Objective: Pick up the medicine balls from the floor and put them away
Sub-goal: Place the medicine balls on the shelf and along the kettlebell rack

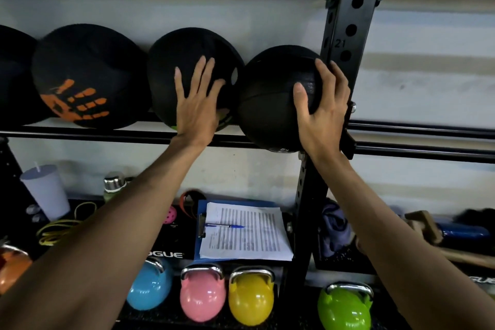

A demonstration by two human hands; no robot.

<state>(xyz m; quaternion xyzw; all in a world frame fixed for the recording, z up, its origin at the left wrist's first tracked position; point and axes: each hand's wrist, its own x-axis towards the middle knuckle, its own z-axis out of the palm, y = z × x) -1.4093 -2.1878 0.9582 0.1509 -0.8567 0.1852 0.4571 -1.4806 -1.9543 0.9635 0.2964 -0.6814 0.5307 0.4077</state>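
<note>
Several black medicine balls sit in a row on the two rails of a black rack shelf (88, 135). The rightmost ball (270, 99) rests against the rack's upright post (345, 35). My right hand (321, 110) grips its right side, thumb on the front and fingers wrapped behind. My left hand (197, 104) lies flat with fingers spread on the neighbouring ball (187, 61). Further left is a ball with an orange handprint (88, 75), and another ball (13, 75) is cut off at the left edge.
Below the rails, a shelf holds a clipboard with paper and a pen (246, 233), a white cup (45, 190), a bottle (113, 186) and yellow bands (61, 228). Lower down stand blue (150, 286), pink (202, 297), yellow (251, 297) and green (345, 308) kettlebells.
</note>
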